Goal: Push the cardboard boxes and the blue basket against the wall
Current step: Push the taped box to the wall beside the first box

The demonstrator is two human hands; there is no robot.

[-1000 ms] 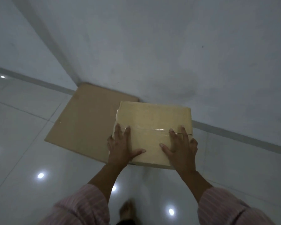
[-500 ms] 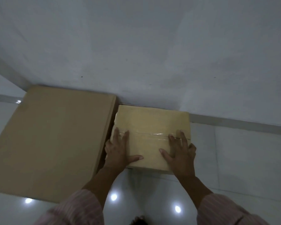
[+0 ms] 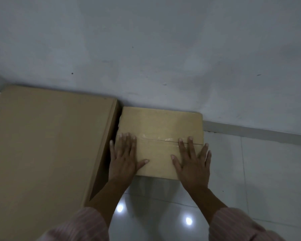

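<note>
A small taped cardboard box [image 3: 161,126] sits on the floor with its far edge at the grey wall [image 3: 163,49]. My left hand [image 3: 124,157] lies flat on its top near the left edge, fingers spread. My right hand [image 3: 192,162] lies flat on the top near the right edge, fingers spread too. A large flat cardboard box [image 3: 47,145] stands just left of the small one, its far edge also at the wall. A narrow dark gap separates the two boxes. No blue basket is in view.
Glossy white floor tiles [image 3: 259,171] stretch to the right and below the small box, with light reflections. A grey skirting strip [image 3: 259,133] runs along the wall's foot at the right. Striped pink sleeves cover both forearms.
The small box has slid forward to the wall, beside the large box, with both hands flat on it. The camera has come closer and looks more straight down.
</note>
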